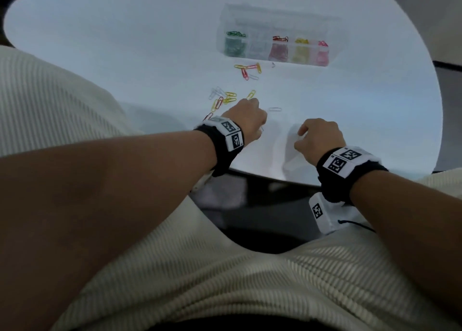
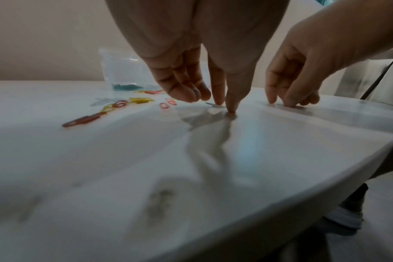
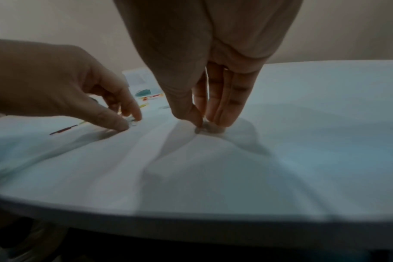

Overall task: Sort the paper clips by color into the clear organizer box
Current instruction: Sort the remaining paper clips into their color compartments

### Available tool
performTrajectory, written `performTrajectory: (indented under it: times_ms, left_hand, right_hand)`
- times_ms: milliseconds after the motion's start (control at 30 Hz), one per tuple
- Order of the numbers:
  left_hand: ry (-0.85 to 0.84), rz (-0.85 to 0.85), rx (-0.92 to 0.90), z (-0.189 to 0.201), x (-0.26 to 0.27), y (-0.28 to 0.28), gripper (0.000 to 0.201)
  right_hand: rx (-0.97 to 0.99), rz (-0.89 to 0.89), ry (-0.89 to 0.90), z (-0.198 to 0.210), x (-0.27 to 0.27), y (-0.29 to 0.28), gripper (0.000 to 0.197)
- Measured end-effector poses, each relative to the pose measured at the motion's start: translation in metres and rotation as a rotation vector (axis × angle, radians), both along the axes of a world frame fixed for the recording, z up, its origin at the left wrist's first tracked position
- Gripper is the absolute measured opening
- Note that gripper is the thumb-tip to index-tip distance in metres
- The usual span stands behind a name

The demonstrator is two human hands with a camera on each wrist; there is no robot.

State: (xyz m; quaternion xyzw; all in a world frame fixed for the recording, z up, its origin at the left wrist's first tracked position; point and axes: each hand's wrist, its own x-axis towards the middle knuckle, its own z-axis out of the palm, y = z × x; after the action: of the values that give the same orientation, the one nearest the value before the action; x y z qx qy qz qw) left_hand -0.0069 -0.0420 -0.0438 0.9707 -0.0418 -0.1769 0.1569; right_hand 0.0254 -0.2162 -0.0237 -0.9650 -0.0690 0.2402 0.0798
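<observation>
Sorting is partly done: our organizer box (image 1: 275, 48) holds colored clips, loose paper clips (image 1: 225, 98) remain. Left hand (image 1: 247, 120) pinches a clear clip; right hand (image 1: 320, 138) fingertips pinch something unclear.

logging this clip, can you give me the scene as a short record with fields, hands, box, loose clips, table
left hand: fingertips down on the table at a pale clip; whether it is gripped is unclear
right hand: fingertips down on the table, thumb against fingers; nothing clearly held
organizer box: clear, lid open, at the far side; compartments left to right hold green, pale, red, yellow, pink clips
loose clips: yellow, red and pale ones scattered between box and left hand
single pale clip: lies alone, just right of the left hand
table: white, round
</observation>
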Motion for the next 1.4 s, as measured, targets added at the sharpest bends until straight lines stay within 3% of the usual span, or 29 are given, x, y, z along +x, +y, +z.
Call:
performTrajectory:
  times_ms: [267, 567, 667, 833, 933, 1000, 1067, 1167, 1267, 1400]
  left_hand:
    - [0.008, 0.059, -0.049, -0.002, -0.001, 0.005, 0.025]
    - [-0.016, 0.662, -0.527, 0.025, 0.022, 0.04, 0.007]
    - [-0.007, 0.773, -0.653, 0.044, 0.037, 0.068, 0.015]
    - [0.061, 0.666, -0.451, 0.047, 0.043, 0.112, 0.02]
    - [0.149, 0.571, -0.205, 0.036, 0.042, 0.12, 0.028]
    - [0.184, 0.549, -0.138, 0.032, 0.045, 0.118, 0.023]
    - [0.179, 0.516, -0.063, 0.028, 0.046, 0.115, 0.022]
    - [0.163, 0.486, 0.02, 0.018, 0.046, 0.112, 0.04]
    - [0.162, 0.442, 0.058, 0.015, 0.044, 0.108, 0.037]
    - [0.16, 0.419, 0.074, 0.017, 0.041, 0.105, 0.028]
  right_hand:
    - [-0.065, -0.041, 0.052, 0.004, 0.004, -0.003, 0.018]
    - [-0.045, -0.034, 0.062, -0.004, 0.005, 0.0, 0.02]
    - [-0.03, -0.017, 0.055, -0.009, 0.005, 0.006, 0.013]
    - [0.073, -0.011, 0.084, -0.009, 0.014, 0.006, 0.005]
    - [0.489, -0.277, 0.242, -0.006, 0.021, -0.001, 0.013]
    - [0.706, -0.461, 0.386, -0.004, 0.025, -0.001, 0.019]
    - [0.826, -0.605, 0.478, 0.001, 0.032, 0.004, 0.022]
    - [0.98, -0.714, 0.538, 0.009, 0.042, 0.011, 0.021]
    - [0.947, -0.711, 0.454, 0.008, 0.05, 0.022, 0.018]
    - [0.455, -0.223, 0.056, 0.0, 0.053, 0.035, 0.007]
